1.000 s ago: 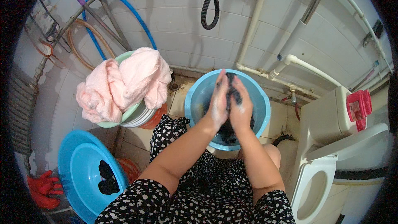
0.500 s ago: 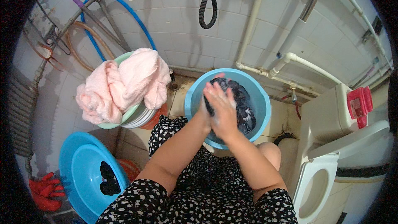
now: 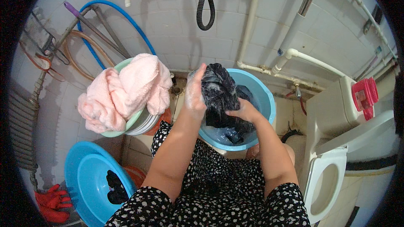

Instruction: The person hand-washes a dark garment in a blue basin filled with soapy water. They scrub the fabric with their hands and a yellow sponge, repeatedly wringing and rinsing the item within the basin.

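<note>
A dark, wet, soapy cloth (image 3: 219,86) is bunched up over the light blue basin (image 3: 269,101). My left hand (image 3: 195,92), streaked with suds, stands upright along the cloth's left side, its visible fingers stretched and its palm against the fabric. From the right, my right hand (image 3: 246,111) grips the cloth's lower part, the thumb on top and the other fingers mostly hidden. More dark fabric (image 3: 244,94) lies in the basin, with soapy water around it.
A pink fluffy towel (image 3: 126,88) is heaped on a pale green basin at the left. Below it is a blue basin (image 3: 80,176) with a small black cloth (image 3: 115,188). Red rubber gloves (image 3: 54,201) lie beside that. A toilet (image 3: 324,180) stands right; pipes (image 3: 252,21) line the wall.
My hands, pressed together over the basin before, have parted. The dark cloth has come up between them, and my right hand has shifted right and down onto its lower part.
</note>
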### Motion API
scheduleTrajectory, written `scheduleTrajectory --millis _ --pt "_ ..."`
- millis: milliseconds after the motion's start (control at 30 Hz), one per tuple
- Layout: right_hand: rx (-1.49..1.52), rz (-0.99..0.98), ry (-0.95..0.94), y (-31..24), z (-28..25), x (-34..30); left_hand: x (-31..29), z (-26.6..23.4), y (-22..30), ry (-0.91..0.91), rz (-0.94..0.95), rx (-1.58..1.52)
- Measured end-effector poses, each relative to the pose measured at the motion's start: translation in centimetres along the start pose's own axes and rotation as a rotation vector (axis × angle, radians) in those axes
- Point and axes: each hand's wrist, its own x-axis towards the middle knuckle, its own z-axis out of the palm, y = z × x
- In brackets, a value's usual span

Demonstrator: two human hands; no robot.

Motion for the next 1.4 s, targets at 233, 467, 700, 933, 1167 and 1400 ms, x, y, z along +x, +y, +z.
scheduleTrajectory --millis 233,467,700,933,1167,1400 --pt "0.977 -0.013 0.465 -0.6 -5.7 -2.5 -0.2 -1.7 2.0 0.137 0.161 0.674" --pt "0.130 -0.267 0.887 -7.5 -0.3 -3.7 1.8 -2.6 -4.1 0.142 0.356 1.076" --pt "0.012 -0.579 0.700 -7.4 3.2 -3.1 1.6 -1.9 -5.2 -0.002 -0.170 0.114" --pt "0.200 -0.233 0.769 -7.5 0.3 -1.0 -0.1 -1.7 -8.8 0.074 -0.181 0.074" --pt "-0.229 -0.557 0.628 -10.3 3.7 -4.0 0.4 -4.3 -7.0 -0.160 -0.016 -0.129" --pt "0.206 -0.138 0.727 -9.7 0.6 -1.8 0.9 -2.5 -8.8 -0.010 0.007 0.052"
